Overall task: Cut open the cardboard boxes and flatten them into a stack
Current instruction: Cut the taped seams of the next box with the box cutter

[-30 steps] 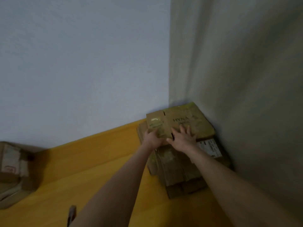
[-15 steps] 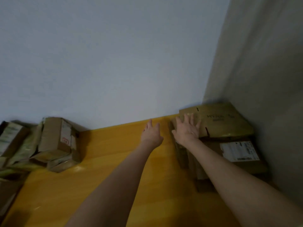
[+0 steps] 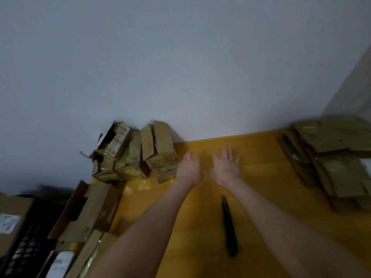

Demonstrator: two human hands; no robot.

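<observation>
A heap of small taped cardboard boxes point(image 3: 138, 153) leans against the wall at the left of the yellow table point(image 3: 261, 173). My left hand point(image 3: 189, 168) hovers with straight fingers just right of that heap, close to its nearest box. My right hand point(image 3: 226, 166) is held over the bare table, palm partly up, fingers spread, holding nothing. A green-handled utility knife point(image 3: 229, 227) lies on the table between my forearms. The stack of flattened boxes point(image 3: 329, 155) lies in the corner at the far right.
Larger open cardboard boxes point(image 3: 86, 209) and a dark crate point(image 3: 30, 233) crowd the lower left beside the table. A grey wall runs behind the table; a second wall meets it at the right corner.
Both hands have left the flattened stack and swung left across the table toward the heap of boxes. The view turned left, bringing the knife and the heap into sight.
</observation>
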